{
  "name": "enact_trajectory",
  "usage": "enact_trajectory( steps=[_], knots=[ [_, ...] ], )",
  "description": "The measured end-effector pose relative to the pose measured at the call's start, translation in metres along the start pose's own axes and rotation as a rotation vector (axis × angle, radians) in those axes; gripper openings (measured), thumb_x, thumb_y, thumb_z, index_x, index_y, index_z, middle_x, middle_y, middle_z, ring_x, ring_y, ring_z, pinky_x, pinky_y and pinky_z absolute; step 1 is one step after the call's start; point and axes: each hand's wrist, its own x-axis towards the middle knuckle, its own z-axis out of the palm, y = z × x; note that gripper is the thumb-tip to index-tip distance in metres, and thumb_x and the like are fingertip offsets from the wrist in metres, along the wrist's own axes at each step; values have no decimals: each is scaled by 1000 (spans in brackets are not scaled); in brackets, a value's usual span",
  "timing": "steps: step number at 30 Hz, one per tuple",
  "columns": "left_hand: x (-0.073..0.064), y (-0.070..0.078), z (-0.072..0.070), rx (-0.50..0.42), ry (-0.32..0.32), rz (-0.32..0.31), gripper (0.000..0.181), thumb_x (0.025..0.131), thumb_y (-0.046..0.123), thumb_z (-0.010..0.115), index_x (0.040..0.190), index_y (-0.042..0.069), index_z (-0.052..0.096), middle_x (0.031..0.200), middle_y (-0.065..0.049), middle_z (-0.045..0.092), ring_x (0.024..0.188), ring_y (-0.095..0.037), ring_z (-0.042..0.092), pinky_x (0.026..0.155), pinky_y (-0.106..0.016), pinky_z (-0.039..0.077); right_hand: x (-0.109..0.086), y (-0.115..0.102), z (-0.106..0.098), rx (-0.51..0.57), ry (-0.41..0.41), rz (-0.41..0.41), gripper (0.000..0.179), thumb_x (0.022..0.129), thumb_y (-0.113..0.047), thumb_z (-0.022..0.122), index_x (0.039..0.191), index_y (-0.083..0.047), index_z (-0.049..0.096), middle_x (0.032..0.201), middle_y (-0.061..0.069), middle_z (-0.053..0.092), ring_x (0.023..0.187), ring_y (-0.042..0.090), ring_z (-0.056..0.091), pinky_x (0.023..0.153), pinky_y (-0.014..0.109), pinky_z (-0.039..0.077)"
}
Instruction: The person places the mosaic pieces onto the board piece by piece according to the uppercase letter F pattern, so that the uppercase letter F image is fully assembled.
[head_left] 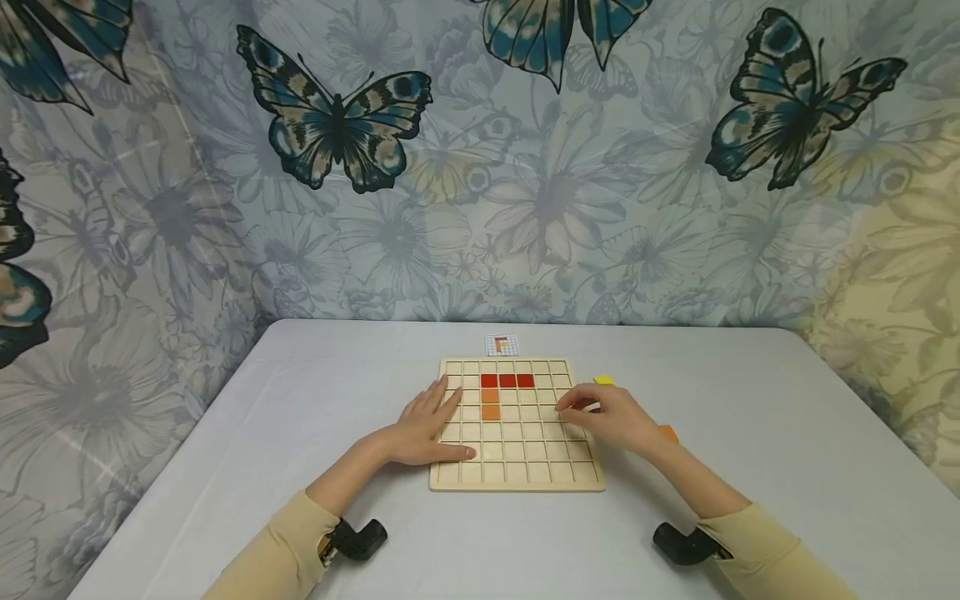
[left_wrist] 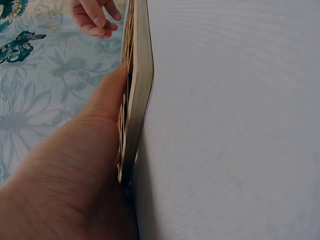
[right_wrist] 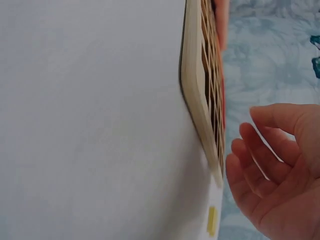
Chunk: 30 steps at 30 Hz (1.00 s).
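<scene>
Presently, with the board serving as the dial, the right grip [head_left: 607, 415] is hovering over the 3 o'clock margin of the pale grid board [head_left: 517, 450]; its fingers are bending loosely, its thumb is standing apart, and no piece is showing between them, so it is holding nothing. At 9 o'clock the left grip [head_left: 426, 429] is resting on the board, its straight fingers spreading toward 10 o'clock and its thumb lying across the 8 o'clock side; it is pressing rather than clasping.

Within the grid, three red tiles [head_left: 507, 381] are forming a row near 12 o'clock, and two orange tiles [head_left: 490, 408] are continuing downward from the row's leftmost member. Judging by appearance, the tiles are probably going to be handling as light, rigid, slightly slippery squares, with opposite edges offering the best pinch. The board is seemingly behaving as a stiff, fairly light slab, liable to be sliding; its rim is offering the steadiest hold.

Farther out, a yellow piece [head_left: 603, 380] is lying at 2 o'clock, an orange piece [head_left: 669, 432] is showing partly behind the right forearm [head_left: 697, 483] at 3 o'clock, and a small pattern card [head_left: 502, 345] is lying on the white worktop [head_left: 697, 367] just beyond the board at 12 o'clock.
</scene>
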Motion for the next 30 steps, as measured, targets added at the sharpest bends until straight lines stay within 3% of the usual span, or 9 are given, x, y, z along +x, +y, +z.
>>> enact_trajectory(
  steps=[6,11,14,22,30],
  knots=[
    [0,-1,0,0,3,-1,101,89,62,58,158,9,7,161,-18,-11,148,-32,-9,116,-52,-1,-17,15,-22,-49,41,21,10,93,-22,67,99,-16,73,101,-2,68,100,22,62,85,40,52],
    [-1,0,-1,-1,-2,-3,100,89,61,58,158,9,6,161,-18,-11,148,-32,-10,116,-52,-2,-30,27,-39,-96,72,84,15,94,-26,66,104,-16,72,106,0,69,104,26,61,84,42,48],
    [-1,1,-1,-6,-4,-3,100,89,61,59,158,9,6,161,-18,-11,148,-32,-10,116,-52,-2,-38,34,-47,-110,83,126,19,95,-26,65,108,-13,72,110,4,68,104,28,59,78,38,47],
    [-1,2,-1,-11,4,2,100,89,60,59,158,9,8,161,-18,-10,148,-32,-9,116,-52,-1,-52,53,-59,-150,84,192,21,94,-21,64,109,-8,70,107,8,67,99,29,57,71,34,46],
    [-1,0,-1,-10,5,5,101,89,61,59,158,10,7,161,-17,-11,148,-31,-10,116,-52,-1,-57,57,-62,-139,89,234,30,94,-26,65,114,-5,68,108,11,67,96,28,58,67,32,46]
  ],
)
